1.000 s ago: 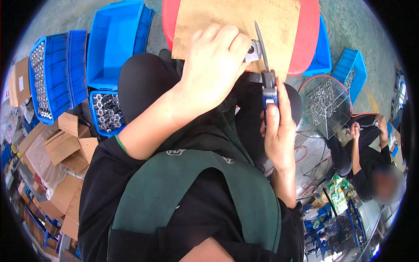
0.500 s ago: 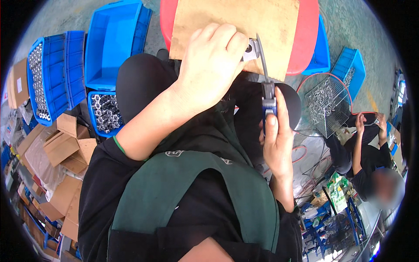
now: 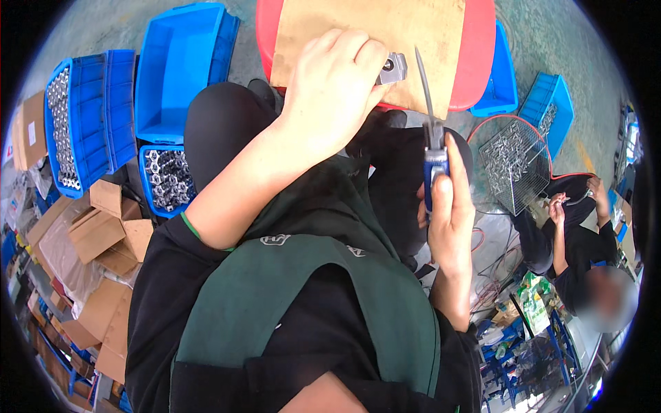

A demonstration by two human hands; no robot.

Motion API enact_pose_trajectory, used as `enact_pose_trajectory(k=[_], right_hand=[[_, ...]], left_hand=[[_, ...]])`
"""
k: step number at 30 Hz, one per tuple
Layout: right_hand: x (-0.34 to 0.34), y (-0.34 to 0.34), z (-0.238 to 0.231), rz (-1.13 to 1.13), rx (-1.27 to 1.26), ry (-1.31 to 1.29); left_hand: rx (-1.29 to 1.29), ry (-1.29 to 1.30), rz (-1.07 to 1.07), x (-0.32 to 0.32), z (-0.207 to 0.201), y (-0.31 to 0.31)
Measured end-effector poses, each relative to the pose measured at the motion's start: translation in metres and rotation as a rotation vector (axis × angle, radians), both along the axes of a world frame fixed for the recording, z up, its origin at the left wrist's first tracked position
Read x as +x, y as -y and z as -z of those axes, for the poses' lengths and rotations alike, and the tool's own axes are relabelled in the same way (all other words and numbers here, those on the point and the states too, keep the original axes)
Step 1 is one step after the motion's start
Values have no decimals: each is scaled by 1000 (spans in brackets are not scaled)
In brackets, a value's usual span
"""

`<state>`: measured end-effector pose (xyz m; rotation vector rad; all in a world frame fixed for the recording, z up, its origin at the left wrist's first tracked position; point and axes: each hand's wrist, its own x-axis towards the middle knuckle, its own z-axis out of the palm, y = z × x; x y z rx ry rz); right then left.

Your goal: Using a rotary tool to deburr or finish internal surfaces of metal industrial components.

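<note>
My left hand [image 3: 330,103] is closed on a small silver metal part [image 3: 397,69] with a round dark hole. It holds the part over a tan cardboard sheet [image 3: 385,17]. My right hand [image 3: 451,220] grips the blue body of a hand tool [image 3: 435,162]. A long, narrow grey blade, like a file, points away from me beyond the metal part's right side. A visible gap lies between blade and part. The left fingertips are partly hidden behind the hand.
The cardboard lies on a red stool [image 3: 477,55]. Blue bins [image 3: 177,76] stand on the left, some holding metal parts [image 3: 165,179]. To the right are a wire basket of small metal pieces [image 3: 513,162], another person [image 3: 585,241] and cables. Cardboard boxes [image 3: 103,234] pile up at left.
The tool has shifted right and slightly toward me, so its blade has come away from the metal part. The part has turned slightly, showing more of its holed face.
</note>
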<state>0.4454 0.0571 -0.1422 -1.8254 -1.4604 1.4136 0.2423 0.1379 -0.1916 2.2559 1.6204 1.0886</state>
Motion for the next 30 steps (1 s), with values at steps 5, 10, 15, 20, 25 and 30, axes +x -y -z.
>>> enact_pose_trajectory(k=[5,10,15,20,25,30], right_hand=[[5,20,2,-57,2,43],[3,4,12,-158,101,234],[-9,-18,17,-147,126,168],[8,12,15,-157,87,249],[0,0,15,-157,115,236],[-12,-30,23,-140,205,138]], left_hand=[[-11,-12,17,-1,-1,-1],[-30,-22,13,0,-1,2],[-39,-22,3,0,0,2],[-49,-9,30,-2,0,0],[-32,-16,33,-3,-1,2],[-3,-48,34,2,-3,2]])
